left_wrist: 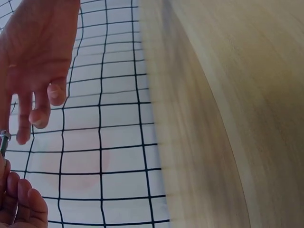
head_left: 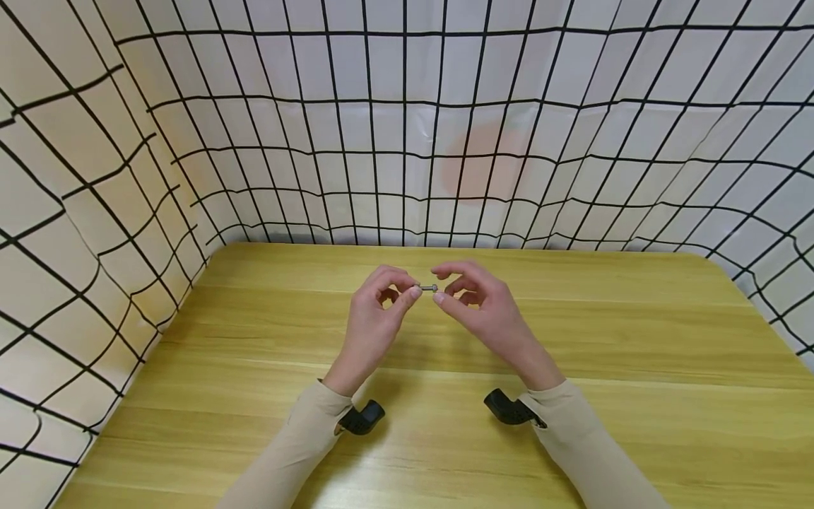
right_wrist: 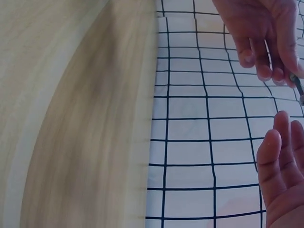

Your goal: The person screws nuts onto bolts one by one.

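A small metal bolt (head_left: 429,288) lies level between the two hands, above the table. My left hand (head_left: 376,311) pinches one end of it between thumb and forefinger. Its wider end, which looks like a head or a nut, points toward my right hand (head_left: 486,300). That hand has thumb and forefinger spread around the free end, with a small gap. From the left wrist view, the bolt (left_wrist: 4,141) stands out of the left fingertips at the frame's edge. In the right wrist view the bolt (right_wrist: 298,86) is partly cut off.
A wooden table (head_left: 445,445) spreads below both hands. White sheeting behind black grid netting (head_left: 407,152) rises along its back and sides. Each wrist carries a black camera mount (head_left: 364,417) near the beige sleeve (head_left: 299,438).
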The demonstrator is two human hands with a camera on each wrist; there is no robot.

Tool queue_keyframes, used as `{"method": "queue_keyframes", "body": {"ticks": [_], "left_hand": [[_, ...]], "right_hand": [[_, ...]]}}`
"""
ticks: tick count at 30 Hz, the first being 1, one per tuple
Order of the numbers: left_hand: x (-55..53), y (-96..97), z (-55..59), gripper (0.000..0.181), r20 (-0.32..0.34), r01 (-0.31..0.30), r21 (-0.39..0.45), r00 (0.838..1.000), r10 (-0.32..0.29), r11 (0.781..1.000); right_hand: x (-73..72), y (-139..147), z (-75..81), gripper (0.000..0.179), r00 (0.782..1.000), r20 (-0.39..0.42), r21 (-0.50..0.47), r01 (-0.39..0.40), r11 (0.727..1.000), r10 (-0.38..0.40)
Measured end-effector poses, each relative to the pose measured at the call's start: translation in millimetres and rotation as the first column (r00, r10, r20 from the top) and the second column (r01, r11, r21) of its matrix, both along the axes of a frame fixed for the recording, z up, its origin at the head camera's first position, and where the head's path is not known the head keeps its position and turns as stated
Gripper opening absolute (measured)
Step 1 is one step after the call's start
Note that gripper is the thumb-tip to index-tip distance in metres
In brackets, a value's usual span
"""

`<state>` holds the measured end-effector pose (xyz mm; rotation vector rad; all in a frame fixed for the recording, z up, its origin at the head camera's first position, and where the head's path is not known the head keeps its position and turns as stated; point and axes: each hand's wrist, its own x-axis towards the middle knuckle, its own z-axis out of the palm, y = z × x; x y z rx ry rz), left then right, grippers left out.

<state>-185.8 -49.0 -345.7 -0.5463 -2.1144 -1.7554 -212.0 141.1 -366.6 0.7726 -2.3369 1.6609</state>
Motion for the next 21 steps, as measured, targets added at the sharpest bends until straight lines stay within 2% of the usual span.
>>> {"method": "queue_keyframes", "body": {"ticks": [4,7,10,17,21], "left_hand": [[0.7,-1.2,0.0,0.004,0.004,0.000,0.004,1.000,0.000,1.000],[1.4,-1.6,-0.1,0.005,0.005,0.003,0.003,1.000,-0.003,1.000],[1.8,-1.7,-0.3,0.006,0.002,0.009,0.004,1.000,-0.009,1.000],[2.5,-1.7,-1.2,0.005,-0.007,0.025,0.013,1.000,-0.025,1.000],[3.1,-0.9,-1.7,0.005,-0.016,0.035,0.007,0.999,-0.035,0.999]], "right_hand": [[-1.8,0.4,-1.5,0.026,0.996,-0.080,-0.006,-0.030,1.000,0.029],[-1.8,-0.8,-1.6,0.020,0.995,-0.094,-0.006,-0.027,1.000,0.027],[0.8,-2.3,0.4,0.018,0.997,-0.083,0.004,-0.005,1.000,0.005],[20.0,-10.9,24.4,0.007,0.999,-0.051,0.027,0.018,0.999,-0.016],[15.0,-9.9,15.5,0.007,1.000,0.011,-0.006,0.013,1.000,-0.013]]}}
